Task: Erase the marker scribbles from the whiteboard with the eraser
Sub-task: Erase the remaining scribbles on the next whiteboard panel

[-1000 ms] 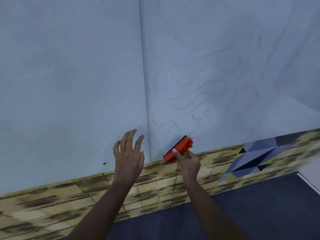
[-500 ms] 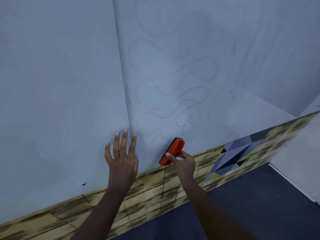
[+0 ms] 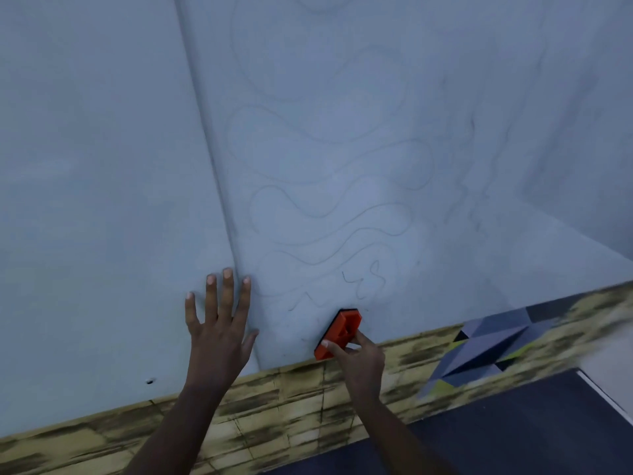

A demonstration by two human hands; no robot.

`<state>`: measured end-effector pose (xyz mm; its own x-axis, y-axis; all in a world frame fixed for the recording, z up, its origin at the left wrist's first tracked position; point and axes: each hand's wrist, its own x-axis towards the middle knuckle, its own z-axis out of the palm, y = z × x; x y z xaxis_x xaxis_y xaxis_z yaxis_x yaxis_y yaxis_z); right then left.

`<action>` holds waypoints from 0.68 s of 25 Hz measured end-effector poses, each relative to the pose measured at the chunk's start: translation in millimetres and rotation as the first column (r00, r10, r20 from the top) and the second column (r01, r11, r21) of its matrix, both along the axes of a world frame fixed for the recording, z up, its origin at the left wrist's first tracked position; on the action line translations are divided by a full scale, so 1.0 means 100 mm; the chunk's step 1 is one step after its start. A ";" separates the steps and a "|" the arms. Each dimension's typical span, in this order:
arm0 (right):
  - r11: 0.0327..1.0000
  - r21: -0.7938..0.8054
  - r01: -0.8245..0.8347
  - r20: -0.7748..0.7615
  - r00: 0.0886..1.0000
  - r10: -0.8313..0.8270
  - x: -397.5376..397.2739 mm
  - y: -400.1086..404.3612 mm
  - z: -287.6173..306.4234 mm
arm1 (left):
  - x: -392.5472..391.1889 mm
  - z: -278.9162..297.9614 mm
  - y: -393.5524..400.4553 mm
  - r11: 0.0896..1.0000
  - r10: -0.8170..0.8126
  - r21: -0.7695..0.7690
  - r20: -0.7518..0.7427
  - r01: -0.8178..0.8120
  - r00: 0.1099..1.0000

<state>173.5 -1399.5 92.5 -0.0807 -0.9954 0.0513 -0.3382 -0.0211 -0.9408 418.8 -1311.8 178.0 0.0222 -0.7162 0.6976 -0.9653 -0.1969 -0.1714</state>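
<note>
The whiteboard [image 3: 342, 97] is a pale sheet with a vertical fold left of centre. Faint wavy marker scribbles [image 3: 325, 207] cover its middle, and a darker squiggle [image 3: 366, 279] sits low down. My right hand [image 3: 359, 361] grips an orange eraser [image 3: 339, 332] and holds it tilted against the board's lower edge, just below that dark squiggle. My left hand [image 3: 219, 323] lies flat with fingers spread on the board beside the fold, to the left of the eraser.
Below the board runs a yellow-brown patterned strip [image 3: 274, 413] with a grey and yellow geometric patch [image 3: 486, 347] at the right. A dark blue surface [image 3: 496, 437] lies nearest me. A small dark spot [image 3: 149, 381] marks the board at lower left.
The view has shifted, so the board's fold now appears further left. My left hand has flattened onto the board. The eraser stays low on the board, now a little lower beneath the dark squiggle.
</note>
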 end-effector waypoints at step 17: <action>0.919 0.372 -0.131 0.326 0.945 0.003 1.03 0.41 -0.44 | 0.11 -0.04 -0.09 0.991 0.057 0.123 0.012 -0.058 0.998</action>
<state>276.3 -1359.0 48.9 0.0391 -0.9351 -0.3522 -0.0362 0.3509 -0.9357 429.5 -1320.4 174.0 0.0602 -0.7946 0.6041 -0.9515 -0.2285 -0.2058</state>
